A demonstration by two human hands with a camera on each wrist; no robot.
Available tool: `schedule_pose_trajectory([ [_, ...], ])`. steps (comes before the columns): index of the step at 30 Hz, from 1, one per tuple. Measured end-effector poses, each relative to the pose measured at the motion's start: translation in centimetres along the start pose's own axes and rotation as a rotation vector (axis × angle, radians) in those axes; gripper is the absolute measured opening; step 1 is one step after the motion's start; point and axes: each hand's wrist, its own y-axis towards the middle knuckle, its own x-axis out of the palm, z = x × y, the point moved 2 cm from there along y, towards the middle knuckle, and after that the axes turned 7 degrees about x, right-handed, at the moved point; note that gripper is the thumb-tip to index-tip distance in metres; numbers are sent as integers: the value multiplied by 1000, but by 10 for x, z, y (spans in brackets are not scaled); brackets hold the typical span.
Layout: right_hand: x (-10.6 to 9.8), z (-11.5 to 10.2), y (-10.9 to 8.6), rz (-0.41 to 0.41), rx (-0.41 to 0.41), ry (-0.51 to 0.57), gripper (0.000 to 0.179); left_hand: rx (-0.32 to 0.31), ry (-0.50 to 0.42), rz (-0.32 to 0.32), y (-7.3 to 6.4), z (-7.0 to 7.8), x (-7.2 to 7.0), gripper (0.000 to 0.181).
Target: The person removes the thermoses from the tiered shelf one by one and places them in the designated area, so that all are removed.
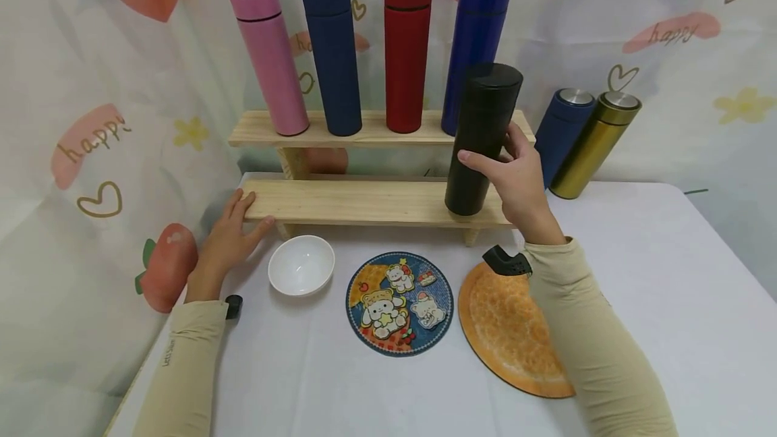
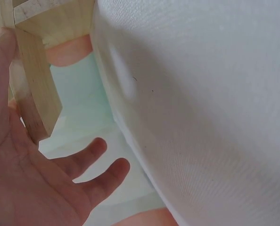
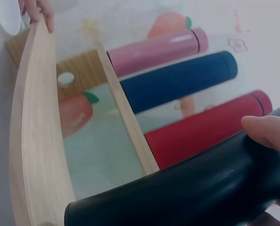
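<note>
Head view: our R hand (image 1: 521, 184) wraps the black bottle (image 1: 484, 120) w/ thumb & fingers, at R end of lower shelf (image 1: 352, 202); base contact unclear. Our L hand (image 1: 228, 243), fingers spread, rests on L end. Bottle's prob. stiff, slick, mod. heavy; we'd hold mid-body.

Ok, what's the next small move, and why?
Probably settle the black flask squarely on the lower shelf: the right hand holds it with its base by that shelf's right end, while the left hand touches the opposite end. Whether the base touches yet, I can't tell.
</note>
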Motion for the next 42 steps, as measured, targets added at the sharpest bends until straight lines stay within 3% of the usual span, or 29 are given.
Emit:
schedule_pose_trajectory([
  [8, -29, 2, -2, 90, -9, -15, 69, -26, 0, 0, -2, -1, 2, 91],
  [16, -61, 6, -3, 158, -9, 50, 71, 29, -2, 33, -4, -3, 2, 88],
  [28, -98, 7, 0, 221, -4, 96, 70, 18, -4, 40, -3, -5, 3, 88],
  [36, -130, 13, -3, 280, 29, 47, 75, 19, -3, 41, -3, -2, 2, 89],
  [42, -154, 19, -6, 313, 62, 86, 74, 27, -4, 49, -4, 0, 0, 88],
])
